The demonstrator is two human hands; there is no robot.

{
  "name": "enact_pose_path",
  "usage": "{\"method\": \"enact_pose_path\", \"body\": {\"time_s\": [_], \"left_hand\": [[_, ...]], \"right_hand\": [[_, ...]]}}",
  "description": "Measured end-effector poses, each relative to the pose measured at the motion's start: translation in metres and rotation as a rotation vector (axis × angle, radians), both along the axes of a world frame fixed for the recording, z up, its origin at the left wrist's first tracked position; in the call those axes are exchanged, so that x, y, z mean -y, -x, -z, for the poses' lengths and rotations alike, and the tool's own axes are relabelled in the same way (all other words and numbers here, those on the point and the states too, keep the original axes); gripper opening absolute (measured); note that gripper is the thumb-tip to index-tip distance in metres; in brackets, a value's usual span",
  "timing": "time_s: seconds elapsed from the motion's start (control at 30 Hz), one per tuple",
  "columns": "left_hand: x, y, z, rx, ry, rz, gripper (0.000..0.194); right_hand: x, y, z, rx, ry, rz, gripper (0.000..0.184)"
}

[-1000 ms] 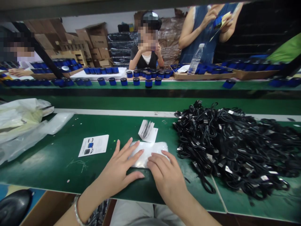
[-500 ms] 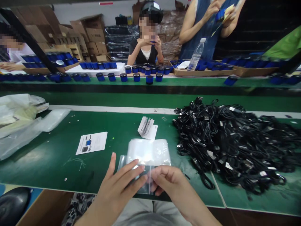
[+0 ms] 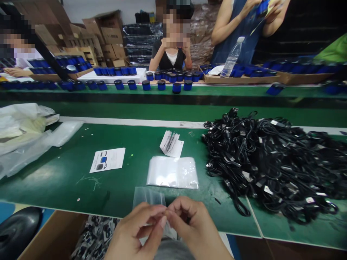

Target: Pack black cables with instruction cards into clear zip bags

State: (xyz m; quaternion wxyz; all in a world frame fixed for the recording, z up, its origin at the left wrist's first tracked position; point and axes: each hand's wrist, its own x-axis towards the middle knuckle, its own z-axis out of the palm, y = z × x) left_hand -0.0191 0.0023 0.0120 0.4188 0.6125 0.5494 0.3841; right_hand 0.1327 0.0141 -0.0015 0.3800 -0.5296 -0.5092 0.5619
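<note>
My left hand [image 3: 143, 227] and my right hand [image 3: 189, 220] meet at the table's front edge. Both pinch the edge of one clear plastic zip bag [image 3: 148, 196], whose far part stretches out to the left beyond my fingers. My fingers cover part of the bag. Just past it lies a stack of clear plastic bags [image 3: 172, 172]. Behind that stack stands a fanned, folded leaflet [image 3: 171, 144]. A stack of printed leaflets [image 3: 108, 160] lies to the left, showing pictures of dark and blue items.
A big heap of black cables [image 3: 265, 162] covers the right side. Crumpled plastic sheeting [image 3: 24, 133] lies at left. Below the front edge is a box of bagged parts [image 3: 93, 234]. Blue jars [image 3: 161, 85] line the far ledge, with co-workers and a water bottle [image 3: 233, 57] behind.
My hands have drawn a single bag off the stack and brought it towards me. My left hand has gone from spread fingers to a pinch on it.
</note>
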Motion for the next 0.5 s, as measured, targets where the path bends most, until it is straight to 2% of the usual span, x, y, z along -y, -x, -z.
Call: {"method": "enact_pose_path", "body": {"time_s": [0.1,0.2,0.27,0.5], "left_hand": [[0.002,0.003,-0.001,0.031,0.077,-0.05,0.014],[0.003,0.008,0.0,-0.027,0.061,0.033,0.014],[0.003,0.01,0.0,-0.105,0.043,0.077,0.017],[0.001,0.008,-0.003,-0.189,0.025,0.115,0.022]], "right_hand": [[0.001,0.001,-0.001,-0.161,0.091,-0.007,0.028],[0.001,0.001,-0.004,-0.361,0.216,-0.058,0.033],[0.001,0.001,-0.005,-0.423,0.269,-0.086,0.035],[0.001,-0.001,-0.007,-0.316,0.226,-0.127,0.032]]}}
